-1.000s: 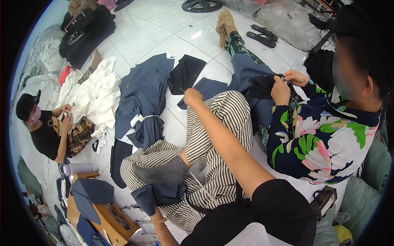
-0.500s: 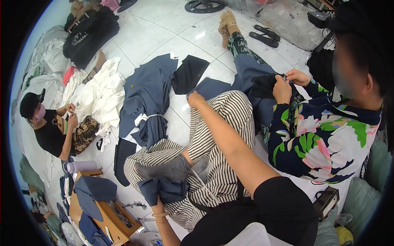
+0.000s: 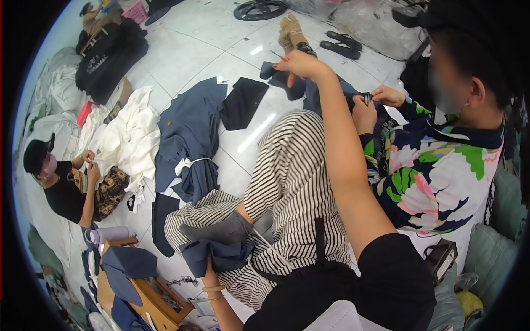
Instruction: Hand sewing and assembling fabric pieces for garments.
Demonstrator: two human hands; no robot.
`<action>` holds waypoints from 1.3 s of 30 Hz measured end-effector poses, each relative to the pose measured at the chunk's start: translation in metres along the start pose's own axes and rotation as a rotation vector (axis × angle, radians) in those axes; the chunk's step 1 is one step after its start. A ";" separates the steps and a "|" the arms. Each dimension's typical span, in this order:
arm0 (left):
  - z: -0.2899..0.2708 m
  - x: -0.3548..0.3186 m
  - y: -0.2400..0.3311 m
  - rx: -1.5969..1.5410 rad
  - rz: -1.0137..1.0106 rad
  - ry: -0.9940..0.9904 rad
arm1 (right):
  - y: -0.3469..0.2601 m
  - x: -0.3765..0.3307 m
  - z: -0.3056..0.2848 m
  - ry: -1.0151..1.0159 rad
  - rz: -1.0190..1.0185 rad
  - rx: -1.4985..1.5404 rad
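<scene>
My left hand (image 3: 209, 269) is closed around a bunched piece of dark blue cloth (image 3: 194, 259) on my lap, by my grey-socked foot (image 3: 215, 229). My right hand (image 3: 302, 65) is stretched far forward above the floor, with its thumb pointing down. A thin, pointed thing (image 3: 275, 53) sticks out at its fingertips; its kind is too small to make out. Just below and beside this hand shows another dark blue cloth piece (image 3: 290, 89). Whether the fingers touch that cloth cannot be told.
A tied blue cloth bundle (image 3: 187, 132) and a black cloth piece (image 3: 243, 103) lie on the tiles ahead. At right a co-worker (image 3: 436, 160) handles dark cloth; another (image 3: 66, 185) sits left by white cloth (image 3: 132, 129). A wooden stand (image 3: 154, 303) with blue pieces is at lower left.
My right hand has moved forward and to the right, away from my knee. The blue cloth near it has shifted farther forward. My left hand keeps its cloth on the lap.
</scene>
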State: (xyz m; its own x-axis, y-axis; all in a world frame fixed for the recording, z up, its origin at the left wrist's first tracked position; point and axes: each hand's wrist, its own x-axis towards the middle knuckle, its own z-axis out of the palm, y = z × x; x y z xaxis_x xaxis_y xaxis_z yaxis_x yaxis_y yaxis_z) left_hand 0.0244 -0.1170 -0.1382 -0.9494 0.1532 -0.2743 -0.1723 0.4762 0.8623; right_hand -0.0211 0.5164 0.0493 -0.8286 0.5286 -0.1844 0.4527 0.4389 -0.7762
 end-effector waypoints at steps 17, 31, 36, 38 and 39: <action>-0.058 -0.002 0.079 -0.513 0.001 0.063 | -0.028 -0.091 0.229 -0.150 -0.614 0.428; -0.048 -0.014 0.033 -0.618 -0.024 -0.027 | 0.088 -0.153 0.251 0.438 -0.082 0.251; -0.034 -0.023 0.041 -0.645 0.016 0.015 | 0.099 -0.187 0.258 -0.070 -0.065 0.304; -0.026 -0.024 0.047 -0.676 0.000 -0.017 | 0.093 -0.182 0.255 -0.129 -0.215 0.296; -0.025 -0.024 0.046 -0.679 -0.002 -0.018 | 0.098 -0.177 0.265 0.004 -0.399 0.349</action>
State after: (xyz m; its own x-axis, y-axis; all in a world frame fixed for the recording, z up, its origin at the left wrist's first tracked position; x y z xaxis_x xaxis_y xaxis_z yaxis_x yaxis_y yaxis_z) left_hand 0.0328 -0.1201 -0.0809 -0.9453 0.1697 -0.2785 -0.3066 -0.1717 0.9362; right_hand 0.0828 0.2729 -0.1540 -0.9126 0.3728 0.1678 -0.0345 0.3387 -0.9403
